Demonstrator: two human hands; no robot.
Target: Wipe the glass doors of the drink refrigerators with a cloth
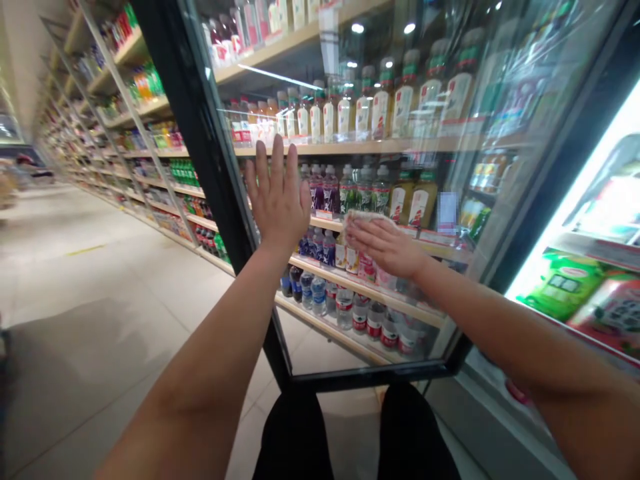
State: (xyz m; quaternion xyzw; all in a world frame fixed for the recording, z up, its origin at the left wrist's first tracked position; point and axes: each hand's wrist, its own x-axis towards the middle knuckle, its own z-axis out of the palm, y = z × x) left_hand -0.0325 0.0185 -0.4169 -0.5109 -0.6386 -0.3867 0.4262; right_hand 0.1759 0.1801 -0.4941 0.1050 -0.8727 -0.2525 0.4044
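A glass door [330, 357] in a black frame stands swung out in front of me, and bottles on shelves show through its pane. Flat against the glass near the left side of the frame lies my left hand [279, 200], fingers stretched upward and holding nothing. To the right and a little lower, my right hand [387, 247] presses a pale cloth [356, 219] to the pane. Part of the cloth is covered by the fingers.
Long shelves of drinks [160, 133] run along the left above a pale tiled floor [100, 300]. On the right, a lit cooler holds green packages [563, 283]. My dark-clothed knees [295, 433] are just below the door's bottom edge.
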